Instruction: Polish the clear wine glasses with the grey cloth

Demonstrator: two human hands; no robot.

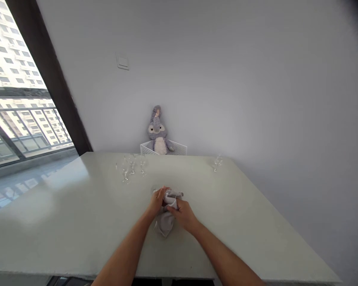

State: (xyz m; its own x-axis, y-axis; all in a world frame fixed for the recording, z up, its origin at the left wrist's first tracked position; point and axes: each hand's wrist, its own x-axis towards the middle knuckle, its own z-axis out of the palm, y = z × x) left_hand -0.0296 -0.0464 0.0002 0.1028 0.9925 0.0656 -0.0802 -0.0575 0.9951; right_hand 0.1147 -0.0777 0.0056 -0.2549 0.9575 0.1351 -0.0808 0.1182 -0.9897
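Just above the middle of the table, my left hand (pixel 157 201) is closed around a clear stemmed glass (pixel 154 190), whose foot shows at the hand's left side. My right hand (pixel 183 213) grips a light grey cloth (pixel 165 223). The cloth is bunched against the glass between both hands, and its lower end hangs down toward the tabletop. Most of the glass is hidden by the fingers and the cloth.
Several clear stemmed glasses (pixel 132 166) stand at the back left of the pale table (pixel 107 226). Another glass (pixel 217 162) stands at the back right. Behind the table, a plush toy (pixel 160 139) sits in a white basket (pixel 180 149) by the wall.
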